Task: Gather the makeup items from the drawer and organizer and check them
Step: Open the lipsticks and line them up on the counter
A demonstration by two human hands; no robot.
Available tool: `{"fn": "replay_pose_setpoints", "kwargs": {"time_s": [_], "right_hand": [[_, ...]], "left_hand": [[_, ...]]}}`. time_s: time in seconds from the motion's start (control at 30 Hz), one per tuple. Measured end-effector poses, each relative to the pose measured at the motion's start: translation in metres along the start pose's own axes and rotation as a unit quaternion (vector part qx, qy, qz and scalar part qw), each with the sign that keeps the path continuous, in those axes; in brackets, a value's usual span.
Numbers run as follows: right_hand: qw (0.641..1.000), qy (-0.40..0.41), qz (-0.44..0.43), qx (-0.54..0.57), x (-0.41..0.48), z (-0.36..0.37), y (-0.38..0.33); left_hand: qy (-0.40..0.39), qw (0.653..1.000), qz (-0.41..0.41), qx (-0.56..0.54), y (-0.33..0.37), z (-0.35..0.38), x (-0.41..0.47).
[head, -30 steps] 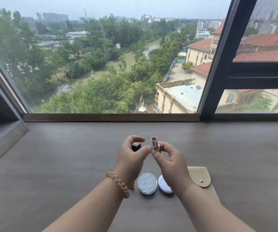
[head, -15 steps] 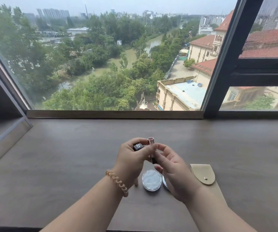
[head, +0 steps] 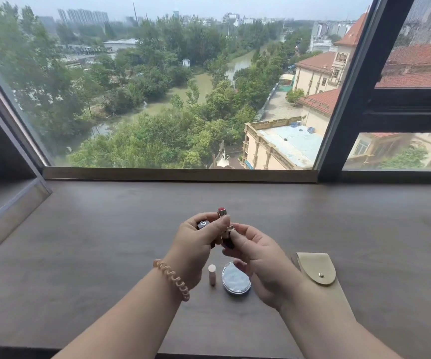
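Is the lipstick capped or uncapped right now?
Uncapped. The lipstick shows its red tip, bare above both hands, and the left hand holds the dark cap apart from it.

The lipstick (head: 222, 211) now shows its red bullet, twisted up.

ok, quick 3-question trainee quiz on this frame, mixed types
1. True or false: the lipstick has its red tip showing.
2. Which hand holds the black cap? A) left B) right C) neither
3. Fill in: on the table, the small white tube stands to the ___ of the round compact.

Key: 1 true. 2 A, the left hand; the right hand grips the lipstick's base. 3 left.
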State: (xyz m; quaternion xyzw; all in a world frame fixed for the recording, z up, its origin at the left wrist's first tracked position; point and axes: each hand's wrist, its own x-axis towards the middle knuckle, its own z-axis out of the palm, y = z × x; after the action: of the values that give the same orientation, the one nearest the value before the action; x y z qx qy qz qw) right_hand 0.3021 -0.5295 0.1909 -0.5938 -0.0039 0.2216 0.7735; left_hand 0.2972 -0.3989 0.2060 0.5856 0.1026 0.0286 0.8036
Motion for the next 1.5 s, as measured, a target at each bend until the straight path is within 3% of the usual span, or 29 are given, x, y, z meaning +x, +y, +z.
{"fn": "replay_pose_setpoints", "kwargs": {"time_s": [0.1,0.27,0.43,0.57,0.73,1.0,1.23,1.37,1.5], "right_hand": [[0.998,-0.023,0.039,0.053,0.002,-0.004,0.001],[0.999,-0.013,-0.04,-0.007,0.002,0.001,0.007],[0.998,-0.047,0.019,0.048,0.002,-0.002,0.01],[1.0,-0.028,-0.001,0.004,0.004,-0.001,0.015],[0.998,-0.06,0.016,-0.006,0.006,0.002,0.023],[0.992,0.095,0.051,-0.069,0.021,-0.016,0.063],[0.987,0.136,0.044,-0.077,0.027,-0.023,0.097],[0.983,0.134,0.018,-0.124,0.033,-0.025,0.109],[0.942,0.128,-0.003,-0.31,0.046,-0.023,0.12]], "left_hand": [[-0.002,1.0,-0.018,0.013,0.0,-0.004,0.001],[0.011,0.999,-0.032,0.03,-0.007,-0.006,0.0],[0.006,0.999,-0.035,0.022,-0.008,-0.007,0.002],[-0.001,0.999,-0.047,0.027,-0.011,-0.014,0.002],[-0.009,0.999,-0.049,0.012,-0.015,-0.022,0.002],[0.09,0.985,-0.042,0.139,-0.065,-0.063,0.017],[0.129,0.961,-0.089,0.228,-0.137,-0.097,0.037],[0.123,0.954,-0.077,0.261,-0.165,-0.103,0.039],[0.129,0.957,-0.065,0.25,-0.176,-0.102,0.041]]}}
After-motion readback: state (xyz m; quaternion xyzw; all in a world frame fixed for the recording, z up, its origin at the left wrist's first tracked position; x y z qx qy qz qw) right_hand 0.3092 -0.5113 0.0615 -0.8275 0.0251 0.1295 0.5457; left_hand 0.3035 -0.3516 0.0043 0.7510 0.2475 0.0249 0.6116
